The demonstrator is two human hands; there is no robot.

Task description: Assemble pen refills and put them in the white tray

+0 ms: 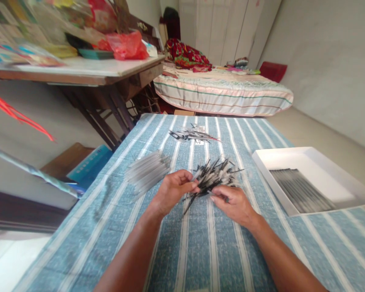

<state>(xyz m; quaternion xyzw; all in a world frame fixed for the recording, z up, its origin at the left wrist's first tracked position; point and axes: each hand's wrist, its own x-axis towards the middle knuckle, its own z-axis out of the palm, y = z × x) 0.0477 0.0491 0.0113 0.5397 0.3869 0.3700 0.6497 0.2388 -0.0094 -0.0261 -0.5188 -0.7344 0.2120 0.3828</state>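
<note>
"Around the heap [219,172], how do the hands stand?"

"Both are right at it. The left hand [176,188] is at its left edge, the right hand [232,202] at its near right edge."

"And each grip?"

"Left: thumb and fingers bent close together against the heap, though I can't tell whether they have caught a piece. Right: fingers curled in towards the thumb, the tips too blurred to say whether that grip is closed on anything."

"What's in the heap?"

"Thin black and clear pieces at all angles, a few black ends poking out on the near side. It lies on the desk [196,259], over a blue cloth [79,247] with white stripes."

"Left of the heap?"

"A bundle [147,172] of pale grey sticks side by side, lying aslant and apart from the heap."

"Beyond it?"

"A smaller pile [188,133], black and pale with a touch of red, by a white slip [200,142]. Farther past the heap, a bed [225,93]."

"To the right?"

"Well apart from the heap, an open white box [280,153] with dark sticks [302,190] lined up along its near left part."
</note>
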